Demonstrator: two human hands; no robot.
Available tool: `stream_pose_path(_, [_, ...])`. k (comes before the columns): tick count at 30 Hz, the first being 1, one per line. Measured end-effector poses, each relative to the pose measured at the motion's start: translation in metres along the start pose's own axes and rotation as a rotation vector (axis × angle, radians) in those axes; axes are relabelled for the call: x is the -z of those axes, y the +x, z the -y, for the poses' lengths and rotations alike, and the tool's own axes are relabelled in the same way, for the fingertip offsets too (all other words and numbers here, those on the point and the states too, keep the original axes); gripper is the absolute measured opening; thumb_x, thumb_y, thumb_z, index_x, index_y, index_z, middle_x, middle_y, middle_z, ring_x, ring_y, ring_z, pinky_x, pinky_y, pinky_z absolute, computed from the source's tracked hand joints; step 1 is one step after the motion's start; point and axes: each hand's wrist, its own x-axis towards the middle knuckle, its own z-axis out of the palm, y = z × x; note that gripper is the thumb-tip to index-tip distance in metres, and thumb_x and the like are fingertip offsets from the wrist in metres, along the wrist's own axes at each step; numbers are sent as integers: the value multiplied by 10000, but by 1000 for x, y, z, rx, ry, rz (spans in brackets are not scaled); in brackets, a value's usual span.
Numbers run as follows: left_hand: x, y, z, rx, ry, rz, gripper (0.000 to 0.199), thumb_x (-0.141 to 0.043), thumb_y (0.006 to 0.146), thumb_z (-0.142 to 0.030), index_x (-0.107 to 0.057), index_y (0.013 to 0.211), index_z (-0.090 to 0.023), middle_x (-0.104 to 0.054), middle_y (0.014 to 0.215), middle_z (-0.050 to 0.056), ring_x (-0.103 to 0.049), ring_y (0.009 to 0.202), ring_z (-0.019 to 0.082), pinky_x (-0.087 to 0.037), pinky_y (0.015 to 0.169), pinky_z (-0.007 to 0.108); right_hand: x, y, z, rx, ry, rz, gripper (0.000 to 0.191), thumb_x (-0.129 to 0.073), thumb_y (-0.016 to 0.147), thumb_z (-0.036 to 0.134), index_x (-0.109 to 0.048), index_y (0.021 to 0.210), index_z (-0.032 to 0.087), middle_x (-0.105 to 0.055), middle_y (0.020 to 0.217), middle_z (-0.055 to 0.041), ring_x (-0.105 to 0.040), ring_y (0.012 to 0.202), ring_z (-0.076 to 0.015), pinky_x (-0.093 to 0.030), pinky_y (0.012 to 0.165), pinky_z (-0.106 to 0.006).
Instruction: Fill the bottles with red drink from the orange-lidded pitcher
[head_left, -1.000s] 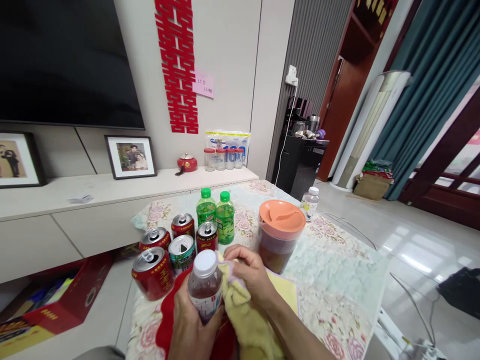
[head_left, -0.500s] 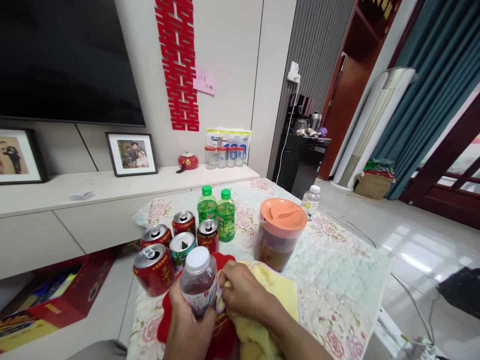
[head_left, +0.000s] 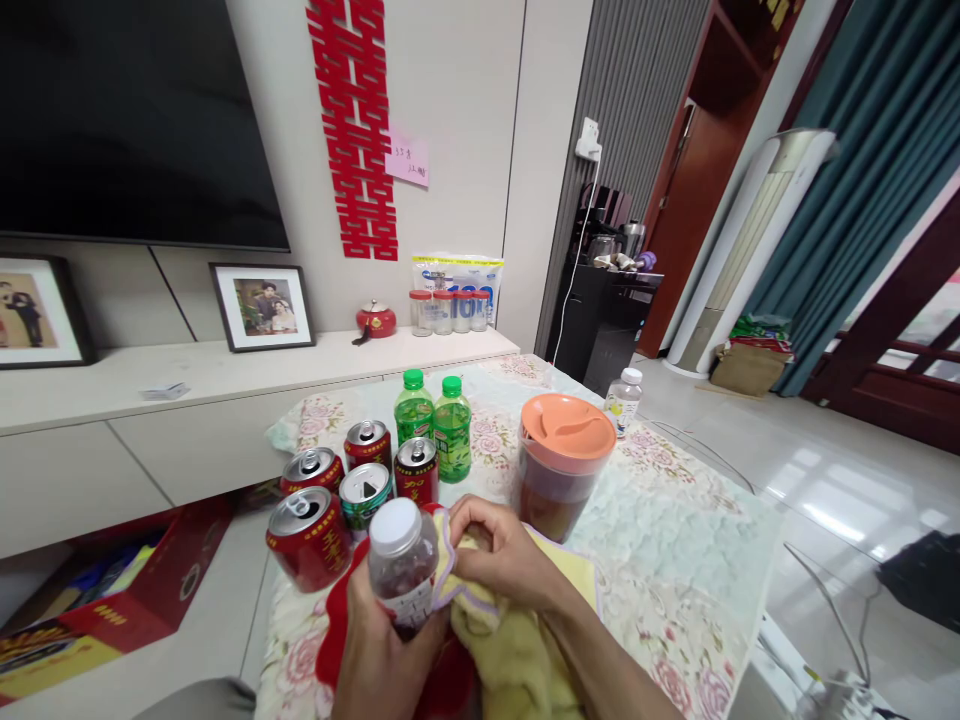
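My left hand [head_left: 394, 640] is wrapped round a clear plastic bottle [head_left: 405, 575] with a white cap and a printed label, tilted slightly. My right hand [head_left: 502, 555] pinches a yellow cloth [head_left: 517, 640] with a pale purple edge. One fold of the cloth lies against the bottle's right side, and the rest hangs below my right hand. Beneath both hands is a red scalloped tray [head_left: 337, 640], partly hidden by them. Just beyond the bottle stand a green can [head_left: 366, 498] and a red can [head_left: 416, 470].
More red cans [head_left: 309, 540] stand on the left. Two green-capped bottles [head_left: 452, 430] are behind them. An orange-lidded pitcher [head_left: 566, 465] with brown contents stands right of centre, and a white-capped bottle [head_left: 622, 403] near the far edge. A floral tablecloth [head_left: 660, 560] covers the table.
My right hand has lifted the cloth's edge up against the bottle's side, its fingers now pinching a fold. The bottle has shifted slightly right and down in my left hand.
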Motion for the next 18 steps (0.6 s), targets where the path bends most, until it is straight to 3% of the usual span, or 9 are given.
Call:
stream_pose_path(5, [0, 0, 2, 67, -91, 32, 814, -772, 588, -465, -388, 1269, -240, -623, 1208, 99, -672, 1100, 342, -561, 928, 486, -6, -1, -14, -62, -293, 79, 176, -573, 551, 51, -505, 614, 200, -547, 724, 23, -493, 758, -156, -419, 750, -275])
stream_pose_path(9, [2, -5, -5, 147, 34, 42, 785, -702, 628, -397, -363, 1315, -227, -639, 1172, 105, -682, 1068, 342, -546, 932, 494, -17, -3, -19, -82, -385, 49, 217, -588, 564, 44, -460, 612, 213, -507, 693, 17, -441, 721, -163, -416, 749, -302])
stream_pose_path(14, [3, -11, -14, 78, 56, 51, 770, -636, 698, -475, -350, 1341, -163, -592, 1250, 170, -611, 1182, 364, -485, 1015, 524, -9, -3, -16, -51, -224, -45, 124, -615, 645, 111, -547, 683, 207, -617, 764, -14, -562, 769, -179, -461, 756, -311])
stream_pose_path(18, [1, -14, -15, 33, 87, 47, 660, -634, 749, -534, -444, 1272, -179, -607, 1173, 128, -628, 1075, 331, -518, 937, 489, 0, -4, -5, 64, 2, -140, 142, -662, 800, 331, -589, 837, 214, -652, 996, -72, -630, 967, -223, -500, 832, -339])
